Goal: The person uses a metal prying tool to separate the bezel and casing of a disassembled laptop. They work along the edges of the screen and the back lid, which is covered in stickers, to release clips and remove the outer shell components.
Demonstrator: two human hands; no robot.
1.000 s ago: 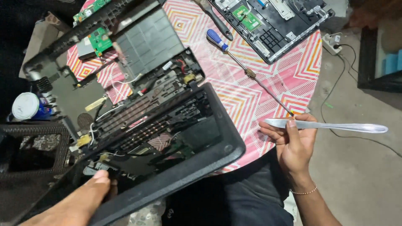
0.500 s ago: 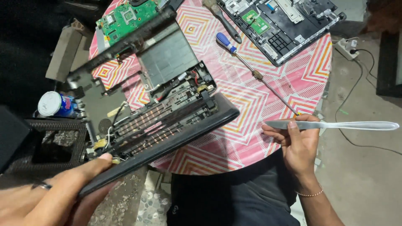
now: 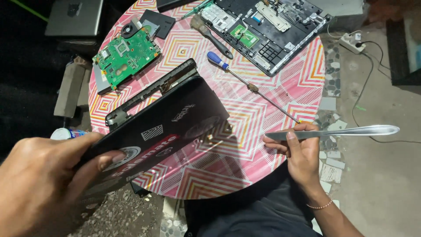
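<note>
L hand (image 3: 41,184): grips black laptop lid (image 3: 164,127) by its near edge, tilted over round table (image 3: 302,87).
R hand (image 3: 300,151): closed on metal knife (image 3: 337,131), flat at table edge.
Nearby: blue screwdriver (image 3: 250,85), green circuit board (image 3: 126,56), opened laptop base (image 3: 267,28).

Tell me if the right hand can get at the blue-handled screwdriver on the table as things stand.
Probably yes, but not freely: the right hand already holds metal tweezers. The blue-handled screwdriver lies uncovered on the table, its tip close to that hand, nothing between.
</note>
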